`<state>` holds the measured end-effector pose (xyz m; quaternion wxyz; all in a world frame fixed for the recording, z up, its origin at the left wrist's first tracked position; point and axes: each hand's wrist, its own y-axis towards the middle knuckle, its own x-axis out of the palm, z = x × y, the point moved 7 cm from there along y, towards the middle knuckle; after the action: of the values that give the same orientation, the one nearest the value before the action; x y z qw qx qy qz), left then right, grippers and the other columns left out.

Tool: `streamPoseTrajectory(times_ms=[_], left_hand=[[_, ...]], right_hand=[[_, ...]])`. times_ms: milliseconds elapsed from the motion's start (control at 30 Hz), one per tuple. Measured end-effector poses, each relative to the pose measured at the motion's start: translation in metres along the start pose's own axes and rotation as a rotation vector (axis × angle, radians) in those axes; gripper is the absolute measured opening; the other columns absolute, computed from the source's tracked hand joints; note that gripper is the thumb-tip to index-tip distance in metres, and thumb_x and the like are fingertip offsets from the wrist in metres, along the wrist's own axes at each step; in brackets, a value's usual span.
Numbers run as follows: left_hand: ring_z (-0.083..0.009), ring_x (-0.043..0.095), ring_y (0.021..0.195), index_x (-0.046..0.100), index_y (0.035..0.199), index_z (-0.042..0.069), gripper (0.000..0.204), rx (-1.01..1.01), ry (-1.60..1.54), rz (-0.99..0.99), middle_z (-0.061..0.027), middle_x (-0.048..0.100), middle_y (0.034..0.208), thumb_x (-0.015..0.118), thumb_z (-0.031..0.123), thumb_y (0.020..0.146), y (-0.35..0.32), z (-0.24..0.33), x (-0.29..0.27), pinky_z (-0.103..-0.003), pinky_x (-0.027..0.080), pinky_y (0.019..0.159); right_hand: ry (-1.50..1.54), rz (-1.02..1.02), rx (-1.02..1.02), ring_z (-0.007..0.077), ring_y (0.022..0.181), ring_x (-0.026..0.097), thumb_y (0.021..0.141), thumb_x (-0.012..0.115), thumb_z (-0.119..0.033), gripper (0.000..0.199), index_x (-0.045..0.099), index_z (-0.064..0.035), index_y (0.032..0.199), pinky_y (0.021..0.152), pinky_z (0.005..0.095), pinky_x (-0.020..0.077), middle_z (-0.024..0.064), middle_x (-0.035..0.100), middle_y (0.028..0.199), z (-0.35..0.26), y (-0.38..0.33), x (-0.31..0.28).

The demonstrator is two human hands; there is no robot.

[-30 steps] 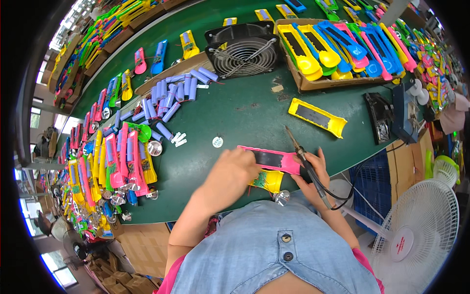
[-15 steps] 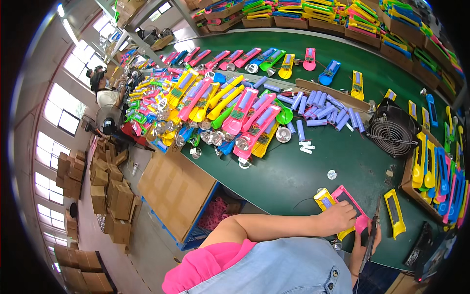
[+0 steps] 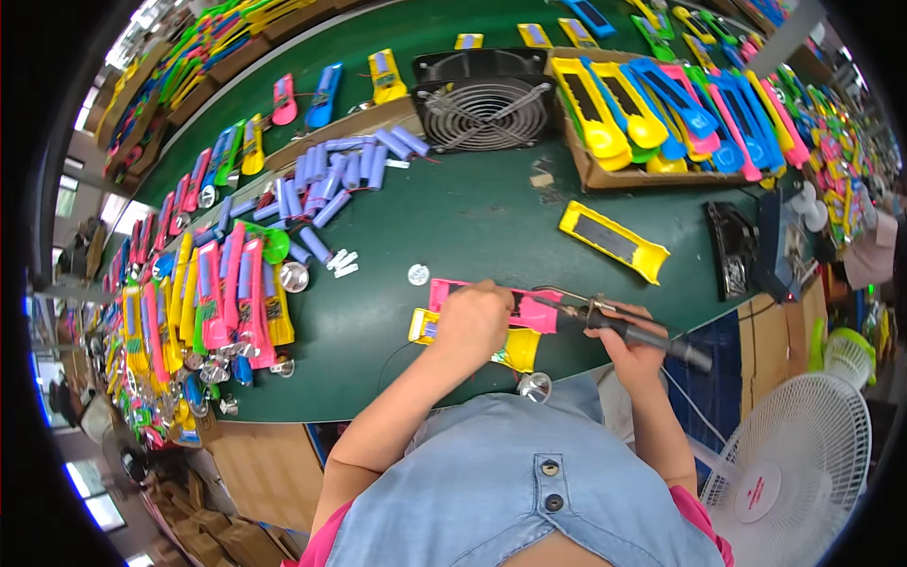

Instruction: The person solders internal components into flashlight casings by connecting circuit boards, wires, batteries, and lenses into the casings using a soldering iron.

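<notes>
My left hand (image 3: 472, 326) is closed over a pink plastic casing (image 3: 539, 317), fingertips bent down into it; what they pinch is hidden. In my right hand (image 3: 631, 354) is a soldering iron (image 3: 685, 352) with a dark handle, its metal front pointing left over the pink casing's right part. I cannot tell whether the tip touches. Just nearer to me lies a yellow casing (image 3: 521, 352) with a battery and a small circuit board, partly under my left hand. A shiny reflector cup (image 3: 535, 386) sits at its near edge. Another yellow casing (image 3: 650, 260) lies apart, farther right.
Lilac cylindrical batteries (image 3: 331, 180) lie heaped at the far left, beside a black metal fan (image 3: 487, 113). A cardboard box (image 3: 614, 180) of coloured casings stands far right. Assembled pink and yellow units (image 3: 213, 302) pile up left. A white fan (image 3: 794, 454) stands right of me.
The view has swung to the right, so the casings and both hands now appear nearer the middle. The soldering iron has tilted from steep to nearly level, pointing at the pink casing.
</notes>
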<state>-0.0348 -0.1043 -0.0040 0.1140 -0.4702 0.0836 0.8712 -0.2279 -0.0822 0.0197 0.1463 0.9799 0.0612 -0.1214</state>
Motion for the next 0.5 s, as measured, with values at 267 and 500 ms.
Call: streamPoseTrajectory(times_ms=[267, 500], left_hand=[[-0.0284, 0.059, 0.066, 0.063, 0.073, 0.005, 0.005, -0.002, -0.059, -0.083, -0.0107, 0.058, 0.070, 0.059, 0.006, 0.070, 0.005, 0.005, -0.001, -0.037, 0.046, 0.058], [-0.0285, 0.059, 0.066, 0.064, 0.072, 0.005, 0.005, 0.031, 0.023, -0.063, -0.0108, 0.057, 0.070, 0.060, 0.007, 0.070, 0.004, 0.008, 0.001, -0.038, 0.047, 0.059]], right_hand=[[0.429, 0.174, 0.429, 0.0161, 0.061, 0.061, 0.078, 0.061, 0.000, 0.018, 0.056, 0.0054, 0.094, 0.057, 0.0263, 0.0528, 0.0141, 0.063, 0.086, 0.053, -0.017, -0.007], [0.434, 0.114, 0.420, 0.0149, 0.062, 0.062, 0.080, 0.061, -0.001, 0.016, 0.056, 0.0052, 0.094, 0.058, 0.0253, 0.0529, 0.0133, 0.063, 0.087, 0.055, -0.013, 0.004]])
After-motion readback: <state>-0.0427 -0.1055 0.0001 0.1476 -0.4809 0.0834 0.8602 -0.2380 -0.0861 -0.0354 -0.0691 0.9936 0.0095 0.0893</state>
